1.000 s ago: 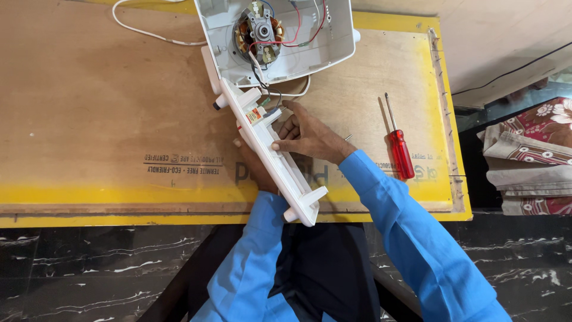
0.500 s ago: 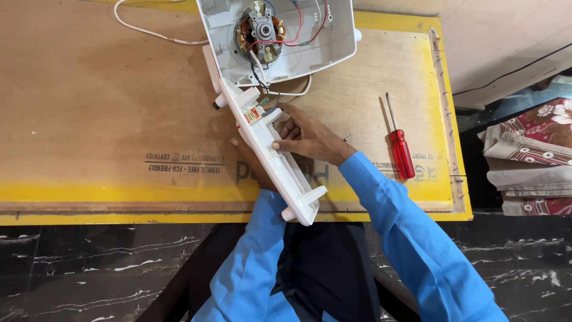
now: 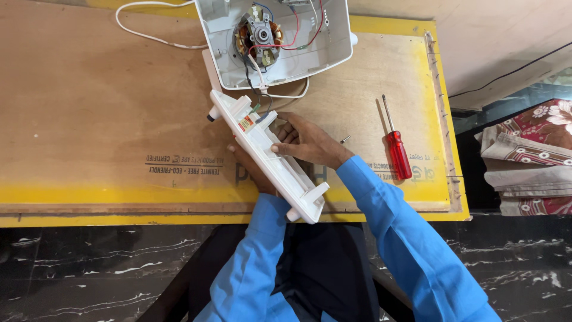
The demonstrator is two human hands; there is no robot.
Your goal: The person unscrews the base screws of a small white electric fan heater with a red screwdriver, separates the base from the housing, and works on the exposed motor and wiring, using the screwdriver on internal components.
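Note:
A long white plastic panel (image 3: 268,156) lies tilted over the plywood board (image 3: 89,107), joined by thin wires to an open white appliance housing (image 3: 322,45) with a copper-wound motor (image 3: 259,34) inside. My left hand (image 3: 253,170) holds the panel from underneath and is mostly hidden by it. My right hand (image 3: 307,143) grips the panel's right edge, with the thumb on its face. Both sleeves are blue.
A red-handled screwdriver (image 3: 396,146) lies on the board to the right of my hands. A small screw (image 3: 345,139) sits close to my right wrist. A white cord (image 3: 149,37) loops at the back left. Folded patterned cloths (image 3: 530,158) are stacked off the board's right edge.
The panel and both hands stay nearly where they were; my right-hand fingers shift slightly along the panel's edge.

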